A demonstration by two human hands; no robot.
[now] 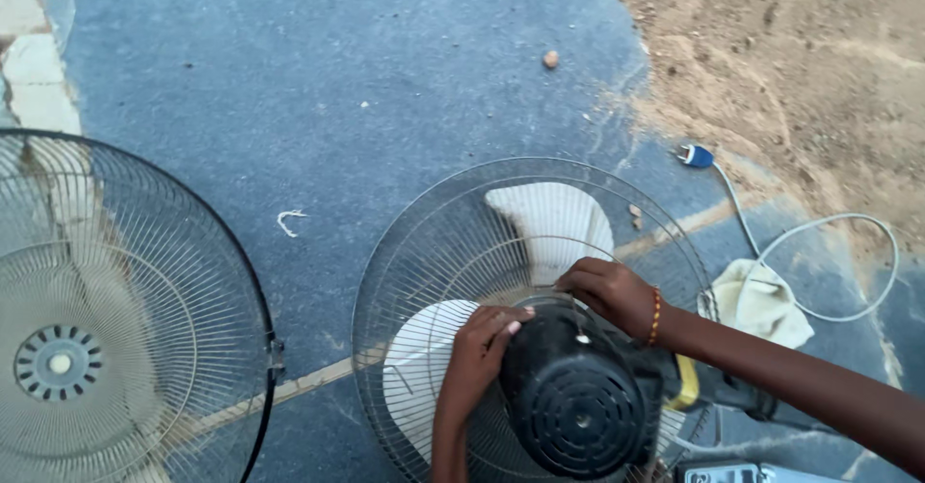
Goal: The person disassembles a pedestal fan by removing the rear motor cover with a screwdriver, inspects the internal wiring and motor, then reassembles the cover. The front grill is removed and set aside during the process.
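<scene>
Lower centre of frame: left hand (pixel 479 348) and right hand (pixel 610 290) curl half-closed, gripping motor housing (pixel 576 401); advise steady grip, keep grille (pixel 424 252) flat.

A loose wire fan guard (pixel 96 329) with a pale round centre cap lies well to the left of the grip, on blue-grey ground (pixel 366 78). Up and to the right, a blue plug (pixel 697 156) leads into a pale looping cable (pixel 848 252). A cream cloth (pixel 766 302) sits just right of the grip. Sandy soil (pixel 800 50) fills the far right corner. A small pebble (pixel 550 59) rests far above.
</scene>
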